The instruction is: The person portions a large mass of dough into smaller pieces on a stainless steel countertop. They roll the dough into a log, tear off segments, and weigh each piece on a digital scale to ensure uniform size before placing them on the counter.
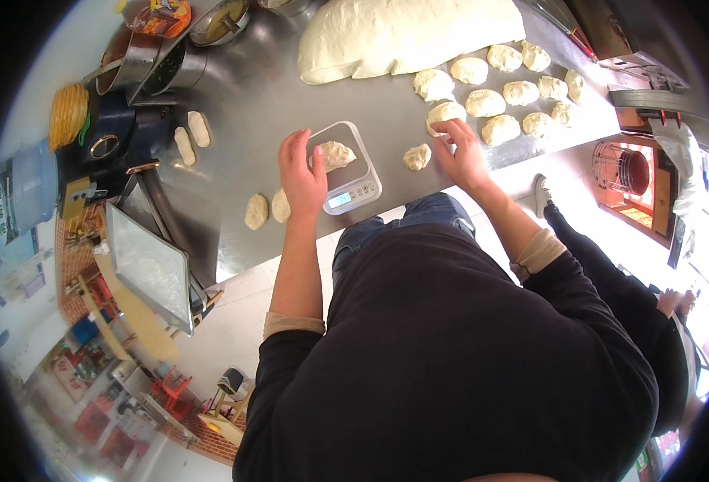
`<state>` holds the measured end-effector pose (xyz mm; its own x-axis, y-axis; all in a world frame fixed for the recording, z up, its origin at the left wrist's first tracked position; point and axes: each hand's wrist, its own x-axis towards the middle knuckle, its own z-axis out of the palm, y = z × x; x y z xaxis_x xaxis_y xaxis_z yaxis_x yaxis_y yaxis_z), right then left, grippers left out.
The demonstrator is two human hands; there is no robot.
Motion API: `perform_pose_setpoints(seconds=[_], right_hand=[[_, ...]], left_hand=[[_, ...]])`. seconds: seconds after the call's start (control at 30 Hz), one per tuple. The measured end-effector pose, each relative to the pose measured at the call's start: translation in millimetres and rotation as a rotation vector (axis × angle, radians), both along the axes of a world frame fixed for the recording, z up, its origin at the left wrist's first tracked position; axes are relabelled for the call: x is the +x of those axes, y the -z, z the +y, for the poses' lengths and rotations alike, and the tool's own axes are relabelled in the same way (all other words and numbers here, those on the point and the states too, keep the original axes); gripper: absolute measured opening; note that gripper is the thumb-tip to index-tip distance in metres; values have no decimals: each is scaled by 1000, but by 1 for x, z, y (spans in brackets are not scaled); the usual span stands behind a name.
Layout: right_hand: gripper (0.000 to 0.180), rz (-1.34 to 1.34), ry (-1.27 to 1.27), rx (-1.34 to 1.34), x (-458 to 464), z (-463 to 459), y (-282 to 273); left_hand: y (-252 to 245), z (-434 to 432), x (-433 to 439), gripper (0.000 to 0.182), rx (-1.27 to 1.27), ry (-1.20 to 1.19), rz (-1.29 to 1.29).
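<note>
A dough piece (337, 156) lies on a white digital kitchen scale (363, 184) with a lit display. My left hand (302, 175) is at the scale's left side, its fingers beside that piece; whether they touch it is not plain. My right hand (463, 153) reaches to a dough lump (446, 114) at the near left corner of several rows of lumps, fingertips at its edge. A smaller dough lump (417, 157) sits between the scale and my right hand. Left of the scale lie two smooth oval pieces (256, 211), one partly behind my left hand. A large dough mass (403, 36) rests at the back.
Two dough rolls (198, 128) lie at the left of the steel table (240, 108). Metal containers (187, 69) and a bowl (219, 23) stand at the back left. A metal tray (149, 265) is beyond the table's left edge. Another person (638, 313) is at the right.
</note>
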<state>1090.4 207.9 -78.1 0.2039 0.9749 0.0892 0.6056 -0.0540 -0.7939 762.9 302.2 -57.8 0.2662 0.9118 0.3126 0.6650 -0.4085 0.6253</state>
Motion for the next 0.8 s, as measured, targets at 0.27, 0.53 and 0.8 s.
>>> perform_pose_setpoints(seconds=[0.27, 0.53, 0.8], right_hand=[[27, 105, 33, 26, -46, 15, -27], [17, -194, -96, -42, -140, 39, -13], [11, -412, -58, -44, -180, 45, -46]], left_hand=[[13, -6, 1, 76, 86, 233, 173], [32, 24, -14, 73, -16, 421, 32], [56, 23, -7, 46, 62, 489, 185]])
